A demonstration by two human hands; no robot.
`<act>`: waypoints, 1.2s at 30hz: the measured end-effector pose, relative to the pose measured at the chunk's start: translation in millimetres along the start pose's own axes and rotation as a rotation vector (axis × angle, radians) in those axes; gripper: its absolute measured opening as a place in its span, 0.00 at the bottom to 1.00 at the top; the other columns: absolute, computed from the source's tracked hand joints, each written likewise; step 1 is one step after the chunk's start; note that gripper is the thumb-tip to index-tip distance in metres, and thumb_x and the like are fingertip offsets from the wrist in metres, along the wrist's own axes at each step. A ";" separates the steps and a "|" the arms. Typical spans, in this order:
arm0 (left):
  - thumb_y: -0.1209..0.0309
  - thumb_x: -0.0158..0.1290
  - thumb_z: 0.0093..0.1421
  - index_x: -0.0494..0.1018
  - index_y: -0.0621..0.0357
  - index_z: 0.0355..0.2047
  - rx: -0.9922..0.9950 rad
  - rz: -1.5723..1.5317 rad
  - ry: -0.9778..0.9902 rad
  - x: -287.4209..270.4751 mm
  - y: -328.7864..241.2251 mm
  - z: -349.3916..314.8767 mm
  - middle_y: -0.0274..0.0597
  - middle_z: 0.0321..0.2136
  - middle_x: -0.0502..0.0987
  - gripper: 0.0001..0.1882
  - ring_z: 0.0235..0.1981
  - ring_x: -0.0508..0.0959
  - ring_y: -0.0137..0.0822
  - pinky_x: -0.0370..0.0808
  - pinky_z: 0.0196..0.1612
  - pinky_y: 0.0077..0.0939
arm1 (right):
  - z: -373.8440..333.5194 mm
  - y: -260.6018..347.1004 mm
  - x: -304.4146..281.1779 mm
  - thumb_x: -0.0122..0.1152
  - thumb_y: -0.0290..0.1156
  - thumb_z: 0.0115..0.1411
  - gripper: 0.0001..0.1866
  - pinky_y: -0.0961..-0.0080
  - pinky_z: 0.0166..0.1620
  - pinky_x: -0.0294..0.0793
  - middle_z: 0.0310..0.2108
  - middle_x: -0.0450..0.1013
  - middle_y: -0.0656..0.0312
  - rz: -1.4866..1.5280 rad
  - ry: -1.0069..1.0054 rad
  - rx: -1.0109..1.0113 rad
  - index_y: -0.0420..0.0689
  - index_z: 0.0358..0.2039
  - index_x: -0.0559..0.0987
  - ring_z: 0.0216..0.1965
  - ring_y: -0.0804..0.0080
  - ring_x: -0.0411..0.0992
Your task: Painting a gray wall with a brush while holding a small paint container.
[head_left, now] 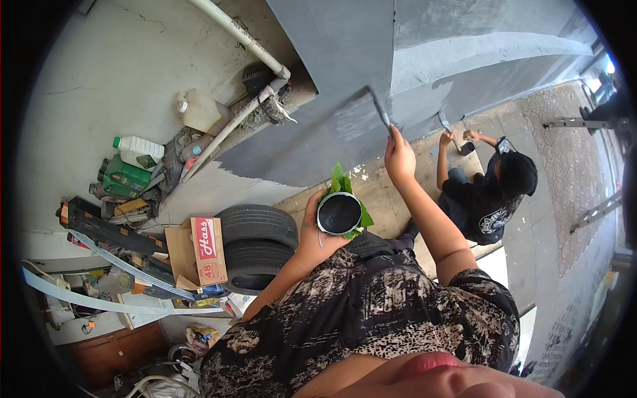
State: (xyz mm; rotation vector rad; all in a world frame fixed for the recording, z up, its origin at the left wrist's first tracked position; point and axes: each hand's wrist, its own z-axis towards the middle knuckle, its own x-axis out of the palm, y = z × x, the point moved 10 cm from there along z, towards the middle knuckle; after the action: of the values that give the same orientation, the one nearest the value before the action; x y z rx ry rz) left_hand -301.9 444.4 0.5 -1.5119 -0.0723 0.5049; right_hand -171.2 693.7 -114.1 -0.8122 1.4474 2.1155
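My left hand (313,232) is wrapped round a small round cup (340,213) that holds dark grey paint. Green leaves (340,178) stick out round the cup's rim. Stretched out ahead, my right hand (400,158) grips a slim, dark painting tool (381,110); whether its head is a brush or a roller I cannot tell. The tool is up against the wall (352,53), where darker, wet-looking grey paint lies beside lighter grey. Low on the left the paint ends in a ragged edge over a pale surface.
A co-worker (494,192) in a dark cap crouches at right, holding a similar tool (443,121) and dark cup (467,148). Left are stacked tires (259,232), a cardboard box (199,249), jugs (126,176) and a white pipe (232,126). Ladder legs (577,123) stand far right.
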 end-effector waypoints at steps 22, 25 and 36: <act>0.71 0.77 0.44 0.53 0.60 0.64 0.018 0.203 0.059 77.5 -44.1 37.6 0.46 0.52 0.76 0.53 0.53 0.79 0.36 0.77 0.56 0.31 | 6.9 -36.0 0.9 0.57 0.33 0.66 0.21 0.52 0.36 0.77 0.32 0.77 0.50 0.149 0.321 -0.311 0.59 0.59 0.76 0.33 0.47 0.78; 0.71 0.77 0.44 0.54 0.60 0.63 0.033 0.200 0.052 89.8 -43.1 45.6 0.45 0.51 0.77 0.52 0.52 0.79 0.35 0.77 0.55 0.31 | 15.6 -18.1 21.0 0.55 0.33 0.67 0.20 0.53 0.36 0.78 0.33 0.77 0.51 0.030 0.460 -0.343 0.59 0.59 0.76 0.34 0.49 0.78; 0.70 0.78 0.43 0.55 0.61 0.63 0.054 0.243 0.073 100.9 -43.3 50.4 0.45 0.50 0.77 0.52 0.51 0.79 0.35 0.76 0.55 0.30 | 45.0 -99.9 -15.9 0.56 0.34 0.67 0.18 0.51 0.33 0.77 0.28 0.78 0.51 0.028 0.089 -0.134 0.55 0.58 0.76 0.29 0.47 0.78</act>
State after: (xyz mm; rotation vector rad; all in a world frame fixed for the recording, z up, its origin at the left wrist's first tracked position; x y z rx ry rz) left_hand -217.6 528.7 19.6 -1.4928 0.1831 0.6397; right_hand -104.1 770.2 -157.9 -0.9526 1.3800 2.2421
